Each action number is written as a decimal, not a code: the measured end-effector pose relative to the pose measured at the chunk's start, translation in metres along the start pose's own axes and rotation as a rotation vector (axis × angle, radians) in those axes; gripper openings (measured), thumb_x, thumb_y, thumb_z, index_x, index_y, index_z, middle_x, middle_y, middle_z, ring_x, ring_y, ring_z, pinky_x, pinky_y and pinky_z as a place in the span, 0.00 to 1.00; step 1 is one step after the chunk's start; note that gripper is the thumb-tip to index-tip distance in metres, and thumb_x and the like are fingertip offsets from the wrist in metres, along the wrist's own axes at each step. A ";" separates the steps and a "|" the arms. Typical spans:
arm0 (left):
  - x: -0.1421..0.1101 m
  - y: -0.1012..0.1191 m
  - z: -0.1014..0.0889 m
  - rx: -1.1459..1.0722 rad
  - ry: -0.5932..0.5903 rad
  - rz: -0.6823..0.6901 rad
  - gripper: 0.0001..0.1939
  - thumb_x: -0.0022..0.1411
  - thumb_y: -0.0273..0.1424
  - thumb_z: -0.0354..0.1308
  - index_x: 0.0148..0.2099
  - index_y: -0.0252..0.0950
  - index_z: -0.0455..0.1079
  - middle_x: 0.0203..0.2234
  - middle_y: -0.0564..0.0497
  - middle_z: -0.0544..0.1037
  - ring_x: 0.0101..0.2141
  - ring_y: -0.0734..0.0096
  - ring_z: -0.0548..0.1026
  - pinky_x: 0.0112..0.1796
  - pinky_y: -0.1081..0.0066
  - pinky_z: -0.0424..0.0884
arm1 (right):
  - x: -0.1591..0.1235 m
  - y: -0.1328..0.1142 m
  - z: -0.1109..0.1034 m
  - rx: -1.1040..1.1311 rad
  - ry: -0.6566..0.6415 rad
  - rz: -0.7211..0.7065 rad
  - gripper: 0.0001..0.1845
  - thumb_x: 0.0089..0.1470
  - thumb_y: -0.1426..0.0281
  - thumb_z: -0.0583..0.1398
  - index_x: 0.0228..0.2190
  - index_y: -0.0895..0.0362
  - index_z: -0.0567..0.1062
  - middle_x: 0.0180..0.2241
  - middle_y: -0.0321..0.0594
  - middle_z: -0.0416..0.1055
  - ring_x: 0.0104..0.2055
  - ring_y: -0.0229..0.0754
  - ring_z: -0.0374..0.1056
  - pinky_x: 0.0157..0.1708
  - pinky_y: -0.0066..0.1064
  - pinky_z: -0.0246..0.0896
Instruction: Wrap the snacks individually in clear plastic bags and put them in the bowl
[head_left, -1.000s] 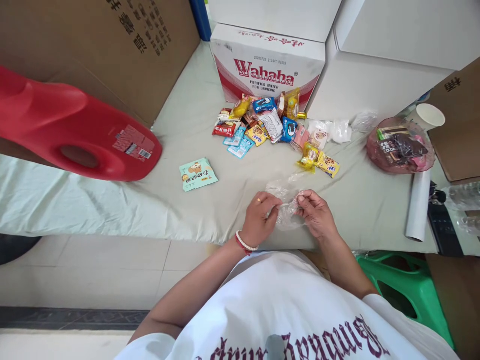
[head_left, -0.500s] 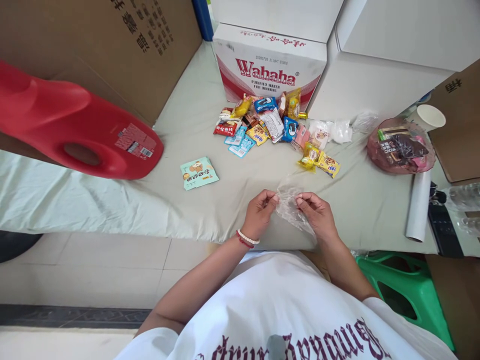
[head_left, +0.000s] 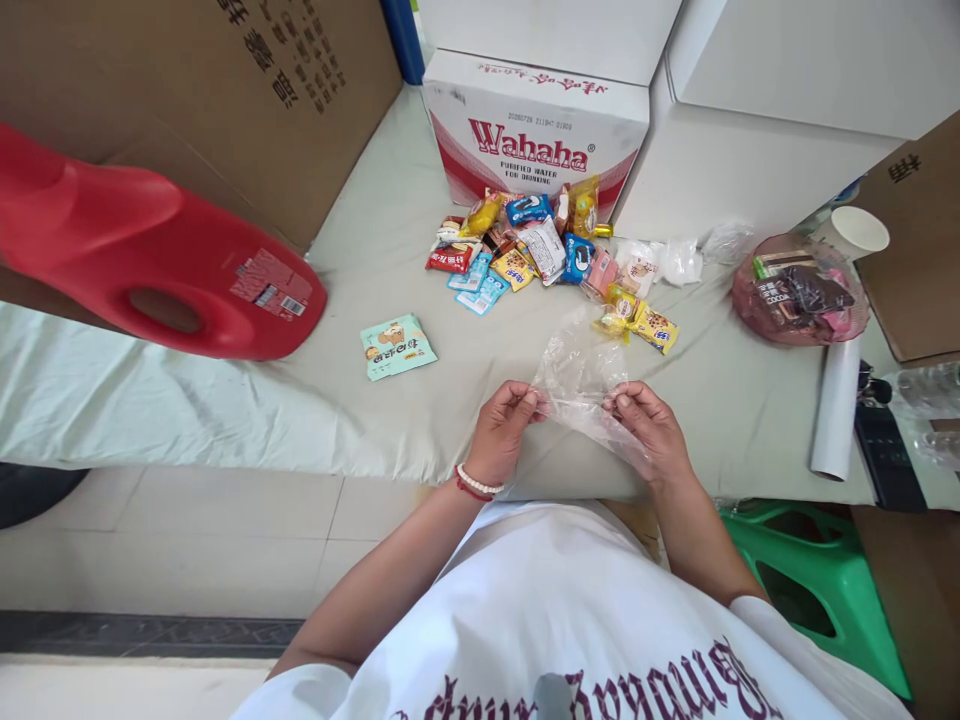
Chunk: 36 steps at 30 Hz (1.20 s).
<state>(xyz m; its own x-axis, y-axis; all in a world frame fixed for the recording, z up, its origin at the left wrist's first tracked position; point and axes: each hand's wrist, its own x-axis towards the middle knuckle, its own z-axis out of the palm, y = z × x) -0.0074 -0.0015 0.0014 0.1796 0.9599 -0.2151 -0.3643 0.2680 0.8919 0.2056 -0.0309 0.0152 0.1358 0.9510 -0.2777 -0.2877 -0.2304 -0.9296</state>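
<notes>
A clear plastic bag [head_left: 579, 375] is stretched between my two hands above the table's front part. My left hand [head_left: 507, 425] pinches its left edge between thumb and fingers. On the opposite edge, my right hand [head_left: 649, 425] has a similar pinch. The bag looks thin and crinkled, with nothing visible inside. Just beyond it lie a yellow snack packet [head_left: 656, 328] and a yellow-wrapped snack [head_left: 621, 312]. A pale green packet [head_left: 398, 347] rests flat to the left of my hands. Farther back, several small wrapped snacks [head_left: 517, 250] form a heap.
Behind the heap stands a Wahaba-style printed carton [head_left: 536, 125]. A big red jug [head_left: 172, 270] is at left. A pink bowl [head_left: 799, 300] of packets, a paper cup [head_left: 862, 232] and a white roll [head_left: 836, 415] are at right. A green stool [head_left: 832, 590] sits below.
My hands have moved apart, spreading the bag wider. More of the plastic now stands up between them, reaching toward the yellow snacks.
</notes>
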 end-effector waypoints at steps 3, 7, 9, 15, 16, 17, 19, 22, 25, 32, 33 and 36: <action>-0.005 0.001 0.005 0.132 -0.058 0.087 0.15 0.63 0.45 0.64 0.40 0.38 0.73 0.36 0.50 0.78 0.36 0.69 0.77 0.42 0.67 0.72 | 0.002 -0.010 0.000 -0.130 -0.132 0.002 0.22 0.59 0.45 0.61 0.38 0.49 0.78 0.37 0.37 0.75 0.41 0.42 0.70 0.45 0.33 0.66; -0.012 0.003 0.013 0.372 -0.130 0.276 0.11 0.68 0.41 0.59 0.41 0.39 0.75 0.38 0.46 0.78 0.40 0.65 0.77 0.45 0.64 0.71 | 0.006 -0.022 0.005 -0.395 -0.268 0.018 0.28 0.56 0.42 0.62 0.45 0.51 0.78 0.38 0.39 0.76 0.42 0.44 0.71 0.45 0.35 0.65; -0.015 0.003 0.017 0.438 -0.148 0.322 0.11 0.68 0.41 0.59 0.40 0.40 0.75 0.39 0.45 0.78 0.42 0.63 0.76 0.47 0.62 0.71 | 0.008 -0.023 0.009 -0.471 -0.310 0.056 0.26 0.50 0.48 0.69 0.43 0.52 0.77 0.35 0.36 0.75 0.37 0.43 0.70 0.38 0.32 0.65; -0.009 0.004 0.012 -0.086 0.108 -0.016 0.15 0.60 0.42 0.67 0.39 0.40 0.68 0.38 0.51 0.78 0.37 0.70 0.78 0.42 0.66 0.75 | 0.008 -0.012 0.014 -0.371 -0.174 0.019 0.15 0.50 0.56 0.70 0.32 0.54 0.78 0.28 0.33 0.70 0.29 0.37 0.61 0.29 0.29 0.57; -0.006 0.006 0.008 -0.195 0.155 -0.078 0.15 0.58 0.40 0.68 0.38 0.39 0.67 0.37 0.52 0.78 0.37 0.71 0.78 0.42 0.67 0.75 | 0.007 -0.010 0.013 -0.331 -0.126 -0.001 0.14 0.50 0.58 0.70 0.31 0.54 0.78 0.28 0.33 0.70 0.30 0.37 0.61 0.30 0.29 0.57; -0.003 0.008 0.004 -0.286 0.198 -0.132 0.14 0.58 0.36 0.69 0.37 0.39 0.66 0.36 0.52 0.78 0.36 0.72 0.78 0.41 0.68 0.75 | 0.006 -0.008 0.013 -0.286 -0.086 -0.014 0.13 0.49 0.59 0.71 0.31 0.53 0.78 0.29 0.33 0.70 0.30 0.37 0.62 0.32 0.29 0.58; 0.004 0.013 -0.005 -0.420 0.272 -0.224 0.13 0.57 0.30 0.67 0.34 0.38 0.63 0.31 0.53 0.76 0.32 0.75 0.77 0.37 0.71 0.75 | 0.004 -0.004 0.013 -0.185 -0.039 -0.002 0.13 0.48 0.60 0.72 0.31 0.53 0.77 0.30 0.33 0.69 0.31 0.36 0.62 0.33 0.29 0.60; 0.013 0.018 -0.014 -0.489 0.384 -0.293 0.12 0.56 0.26 0.63 0.31 0.37 0.60 0.24 0.57 0.71 0.23 0.80 0.70 0.27 0.75 0.69 | 0.001 -0.002 0.012 -0.004 -0.051 0.073 0.15 0.45 0.61 0.73 0.31 0.52 0.76 0.31 0.32 0.67 0.31 0.36 0.61 0.33 0.29 0.61; 0.019 0.023 -0.019 -0.416 0.481 -0.248 0.13 0.55 0.27 0.63 0.30 0.38 0.59 0.21 0.59 0.67 0.17 0.83 0.61 0.19 0.78 0.57 | -0.001 -0.007 0.008 0.089 -0.121 0.158 0.17 0.45 0.60 0.73 0.32 0.51 0.74 0.28 0.32 0.63 0.29 0.36 0.59 0.29 0.29 0.60; 0.010 0.032 -0.031 -0.146 0.508 0.006 0.15 0.53 0.36 0.65 0.34 0.40 0.61 0.24 0.59 0.68 0.19 0.81 0.63 0.19 0.78 0.56 | 0.004 -0.006 -0.021 -0.104 -0.087 0.146 0.18 0.47 0.55 0.71 0.33 0.52 0.73 0.24 0.31 0.61 0.24 0.35 0.53 0.22 0.28 0.52; 0.008 0.031 -0.033 -0.113 0.505 -0.007 0.13 0.55 0.38 0.64 0.34 0.40 0.62 0.23 0.59 0.68 0.20 0.81 0.62 0.19 0.78 0.55 | 0.005 -0.003 -0.027 -0.214 -0.086 0.120 0.17 0.49 0.55 0.70 0.33 0.52 0.74 0.24 0.31 0.62 0.24 0.35 0.56 0.24 0.29 0.55; 0.002 0.023 -0.038 -0.021 0.411 -0.093 0.15 0.59 0.47 0.57 0.36 0.39 0.68 0.21 0.57 0.63 0.20 0.77 0.60 0.18 0.76 0.51 | 0.006 -0.005 -0.044 -0.606 -0.209 0.041 0.16 0.55 0.54 0.67 0.37 0.52 0.78 0.30 0.36 0.71 0.31 0.40 0.65 0.32 0.33 0.64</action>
<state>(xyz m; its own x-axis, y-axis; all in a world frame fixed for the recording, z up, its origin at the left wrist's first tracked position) -0.0499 0.0098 0.0062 -0.1648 0.8832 -0.4391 -0.3829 0.3530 0.8537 0.2500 -0.0331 0.0076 -0.0691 0.9451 -0.3193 0.3068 -0.2845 -0.9083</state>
